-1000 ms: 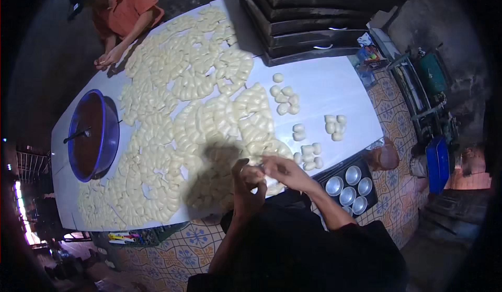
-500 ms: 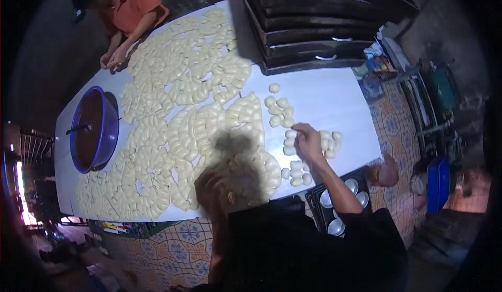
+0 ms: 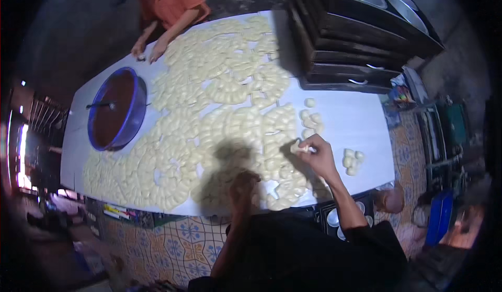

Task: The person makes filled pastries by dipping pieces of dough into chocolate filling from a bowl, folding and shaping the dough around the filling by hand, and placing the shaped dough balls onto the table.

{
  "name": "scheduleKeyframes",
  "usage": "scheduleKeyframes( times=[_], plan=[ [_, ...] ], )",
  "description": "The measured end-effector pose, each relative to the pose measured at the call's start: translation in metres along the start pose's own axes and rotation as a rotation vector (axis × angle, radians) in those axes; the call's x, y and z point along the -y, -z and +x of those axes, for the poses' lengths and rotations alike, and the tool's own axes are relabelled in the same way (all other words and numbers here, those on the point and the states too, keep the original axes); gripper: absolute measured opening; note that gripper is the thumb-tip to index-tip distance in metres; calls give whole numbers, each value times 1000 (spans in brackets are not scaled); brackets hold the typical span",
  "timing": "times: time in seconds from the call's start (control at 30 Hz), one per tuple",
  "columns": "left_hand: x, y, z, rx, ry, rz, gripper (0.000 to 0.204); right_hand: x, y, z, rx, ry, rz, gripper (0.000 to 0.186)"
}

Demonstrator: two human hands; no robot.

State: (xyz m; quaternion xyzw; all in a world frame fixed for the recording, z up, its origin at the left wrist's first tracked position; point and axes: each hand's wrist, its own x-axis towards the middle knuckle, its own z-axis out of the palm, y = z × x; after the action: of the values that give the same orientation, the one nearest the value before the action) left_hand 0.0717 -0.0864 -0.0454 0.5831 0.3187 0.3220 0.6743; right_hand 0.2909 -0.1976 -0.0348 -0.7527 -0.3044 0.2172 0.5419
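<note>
Pale pieces of dough (image 3: 225,127) cover most of a white table, laid close together in curved rows. My right hand (image 3: 320,161) is above the right edge of these rows, its fingertips pinching a small piece of dough (image 3: 299,147). Beyond it lies a group of dough balls (image 3: 312,119), and another small cluster of balls (image 3: 352,162) sits to its right. My left hand (image 3: 243,190) is in shadow over the near dough rows, fingers curled in. Whether it holds anything is too dark to make out.
A purple basin (image 3: 137,111) of brown contents, with a dark handle in it, stands at the left. Dark stacked trays (image 3: 355,56) rise at the back right. Round metal tins (image 3: 333,217) sit below the near edge. A person in orange (image 3: 175,4) works across the table.
The view has shifted, so the table sits further right. My right hand has moved from the dough balls leftward to the rows, with a dough piece now showing in its fingers.
</note>
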Motion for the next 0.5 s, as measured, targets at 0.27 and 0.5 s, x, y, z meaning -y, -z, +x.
scheduleKeyframes(
  times=[0.27,0.5],
  plan=[
    [-45,19,15,56,129,16,28,87,-97,-40,216,151,200,19],
    [-47,79,22,-22,183,9,20,108,-175,-9,401,377,104,35]
  ],
)
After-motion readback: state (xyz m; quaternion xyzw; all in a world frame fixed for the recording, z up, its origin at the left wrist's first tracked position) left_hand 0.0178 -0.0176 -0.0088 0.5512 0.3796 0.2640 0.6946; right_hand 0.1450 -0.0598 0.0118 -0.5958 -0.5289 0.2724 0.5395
